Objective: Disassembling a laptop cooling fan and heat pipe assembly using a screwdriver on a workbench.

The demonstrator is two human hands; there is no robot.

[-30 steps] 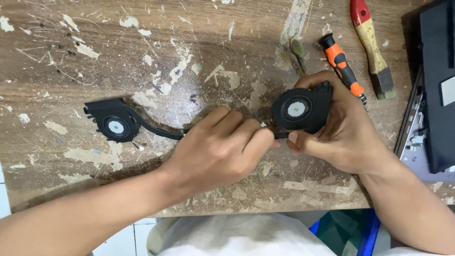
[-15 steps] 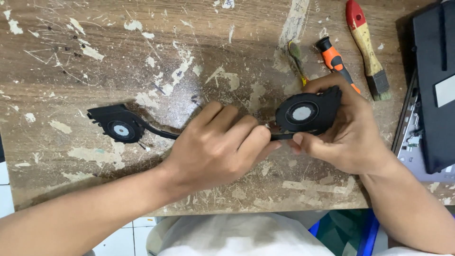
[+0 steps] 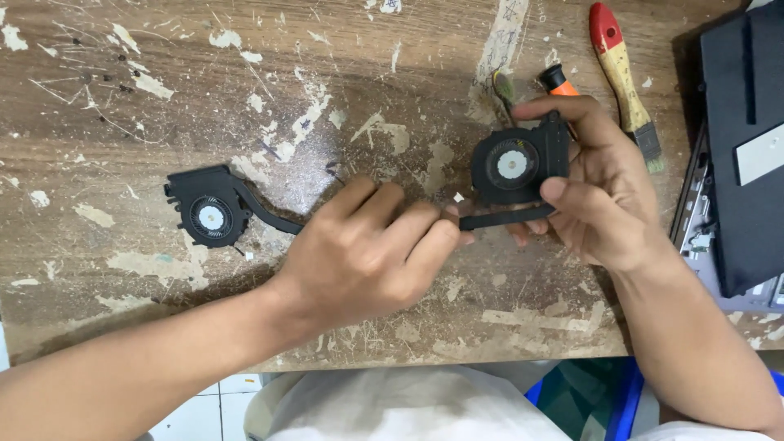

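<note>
Right hand [image 3: 600, 192] clasps the black fan [image 3: 514, 163], thumb on its pipe; left hand [image 3: 367, 249], knuckles up, pinches the pipe [image 3: 498, 219].

A pale grey rectangular label [image 3: 759, 159] sits on the black, opened laptop body [image 3: 739, 196] at the right edge of the wooden counter [image 3: 245, 98]. It lies tilted, with its right end cut off by the frame. Any print on it is too small to make out. Each of the two black fans has a small round white sticker at its hub: left one [image 3: 211, 217], right one [image 3: 512, 163]. No packages, signs or screens are visible.
</note>
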